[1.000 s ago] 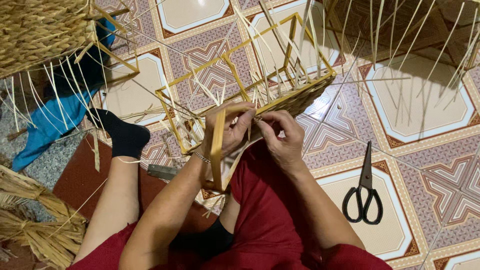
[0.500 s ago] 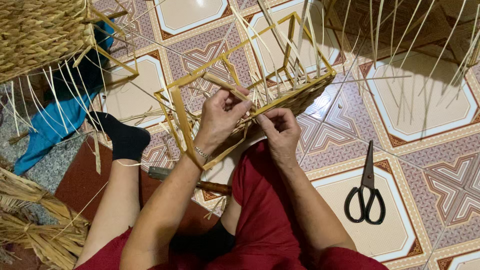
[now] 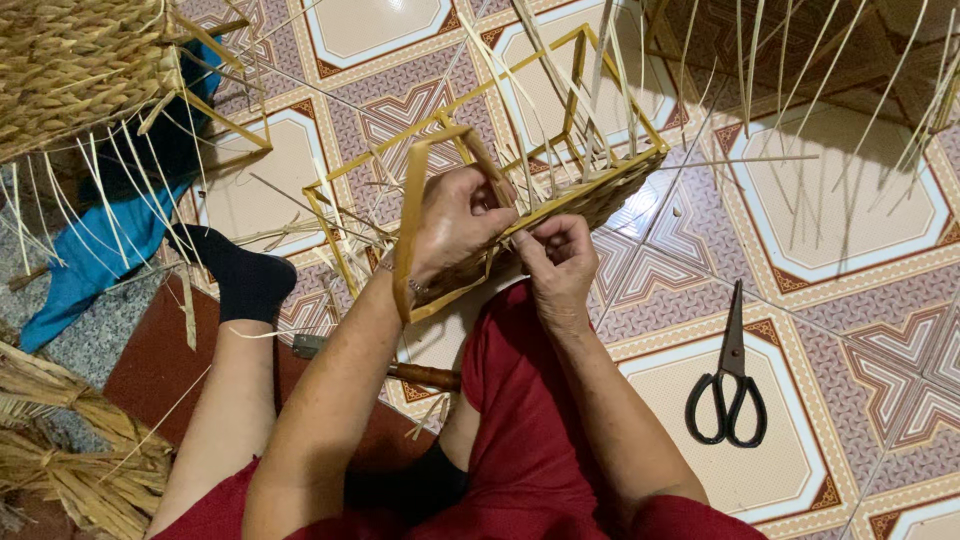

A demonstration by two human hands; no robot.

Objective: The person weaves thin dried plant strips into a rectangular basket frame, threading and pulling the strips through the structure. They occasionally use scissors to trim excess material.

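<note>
Basket frame (image 3: 560, 190) between left hand (image 3: 455, 222), right hand (image 3: 560, 262)

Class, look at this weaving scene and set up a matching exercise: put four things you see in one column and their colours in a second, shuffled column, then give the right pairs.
Things:
1. scissors
2. sock
3. cloth lying by the woven basket
4. frame held in both hands

Colours:
A. yellow
B. blue
C. black handles with metal blades
D. black all over

Pairs: 1-C, 2-D, 3-B, 4-A.
</note>
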